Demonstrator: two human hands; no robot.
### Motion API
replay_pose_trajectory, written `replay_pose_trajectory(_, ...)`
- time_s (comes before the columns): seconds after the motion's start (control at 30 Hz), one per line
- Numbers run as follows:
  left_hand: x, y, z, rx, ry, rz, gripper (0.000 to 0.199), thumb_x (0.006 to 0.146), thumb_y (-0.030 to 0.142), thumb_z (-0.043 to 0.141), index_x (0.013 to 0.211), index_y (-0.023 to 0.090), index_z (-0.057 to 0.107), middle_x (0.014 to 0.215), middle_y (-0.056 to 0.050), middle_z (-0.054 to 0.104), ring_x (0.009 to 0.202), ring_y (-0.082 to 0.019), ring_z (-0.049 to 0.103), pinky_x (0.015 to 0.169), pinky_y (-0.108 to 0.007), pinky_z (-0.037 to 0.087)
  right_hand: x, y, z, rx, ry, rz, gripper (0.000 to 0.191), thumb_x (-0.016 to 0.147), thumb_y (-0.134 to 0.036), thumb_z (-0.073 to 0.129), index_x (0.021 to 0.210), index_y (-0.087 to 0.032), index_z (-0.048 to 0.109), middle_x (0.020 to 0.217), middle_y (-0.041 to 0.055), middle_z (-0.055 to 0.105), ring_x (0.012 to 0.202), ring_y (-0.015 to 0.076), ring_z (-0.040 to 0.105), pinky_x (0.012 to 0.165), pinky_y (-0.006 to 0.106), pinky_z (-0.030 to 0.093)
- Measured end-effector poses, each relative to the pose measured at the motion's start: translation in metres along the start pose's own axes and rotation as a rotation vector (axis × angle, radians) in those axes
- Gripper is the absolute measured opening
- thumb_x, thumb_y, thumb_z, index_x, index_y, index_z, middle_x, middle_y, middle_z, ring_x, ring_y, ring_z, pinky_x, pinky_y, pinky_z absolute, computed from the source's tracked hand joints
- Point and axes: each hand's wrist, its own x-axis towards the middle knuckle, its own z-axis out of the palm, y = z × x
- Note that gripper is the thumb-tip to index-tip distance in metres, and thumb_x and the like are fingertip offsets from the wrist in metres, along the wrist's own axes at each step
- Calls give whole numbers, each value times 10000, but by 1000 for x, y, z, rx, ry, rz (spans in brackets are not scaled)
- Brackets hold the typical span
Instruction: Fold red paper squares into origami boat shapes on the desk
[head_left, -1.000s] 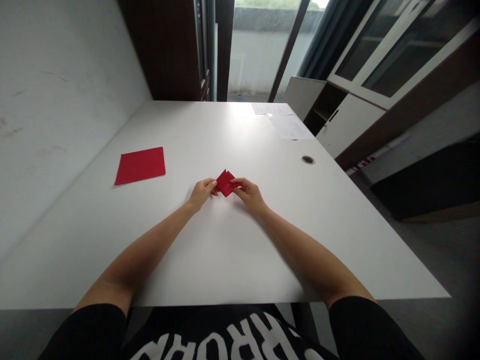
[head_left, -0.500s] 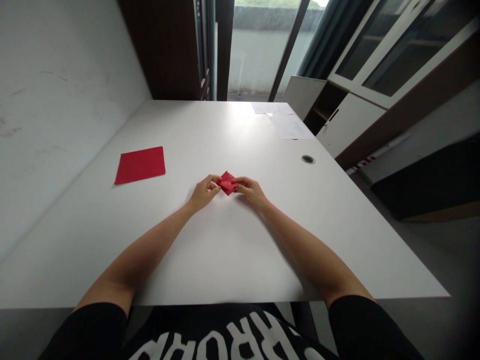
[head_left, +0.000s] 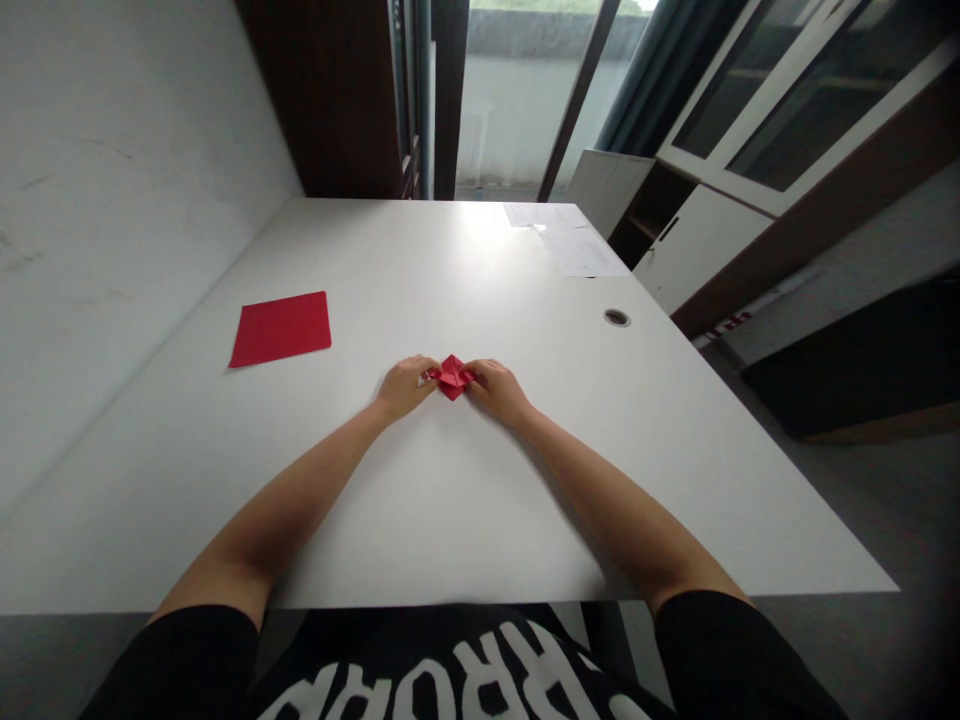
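A small piece of folded red paper (head_left: 452,378) is held between my two hands, low over the white table. It has pointed tips at top and bottom and crease lines across its middle. My left hand (head_left: 407,384) pinches its left end between thumb and fingers. Its right end sits in the fingers of my right hand (head_left: 496,388), also closed in a pinch. The fingertips cover both side ends of the paper, and I cannot tell whether it touches the tabletop.
A flat red sheet (head_left: 280,329) lies to the left on the white table (head_left: 450,520). White papers (head_left: 577,248) rest at the far right corner, near a round cable hole (head_left: 616,318). A wall (head_left: 135,180) borders the left side; cabinets (head_left: 720,240) stand beyond the right edge.
The folded paper has shifted slightly toward me. Its upper flaps look more spread and its centre crease shows differently. Both hands keep their hold, with fingers a little more curled.
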Motion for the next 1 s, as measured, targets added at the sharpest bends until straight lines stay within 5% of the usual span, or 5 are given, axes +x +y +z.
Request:
replay_pose_trajectory(0.13, 0, -3, 2, 111, -30, 47, 107, 874, 203, 657, 944, 233, 731, 972, -43, 683, 946, -218, 612, 884, -363, 485, 0, 5, 2, -69, -30, -109, 217, 918, -161, 596, 1043, -248, 751, 1156, 66, 723, 1084, 236, 615, 981, 394, 485)
replay_pose_trajectory(0.5, 0, -2, 0, 203, -69, 88, 144, 921, 323, 667, 928, 233, 779, 980, -54, 719, 952, -236, 574, 892, -382, 477, 0, 3, -8, -254, -110, -169, 141, 954, -228, 630, 1004, -235, 761, 982, 79, 673, 938, 227, 572, 857, 356, 491)
replay_pose_trajectory(1.0, 0, 8, 4, -27, -41, -168, 198, 897, 254, 630, 1039, 237, 768, 894, -9, 762, 768, -164, 655, 738, -289, 493, 6, 10, 1, -39, 1, 66, 144, 923, -206, 620, 923, -214, 764, 848, 32, 725, 763, 173, 603, 756, 306, 445)
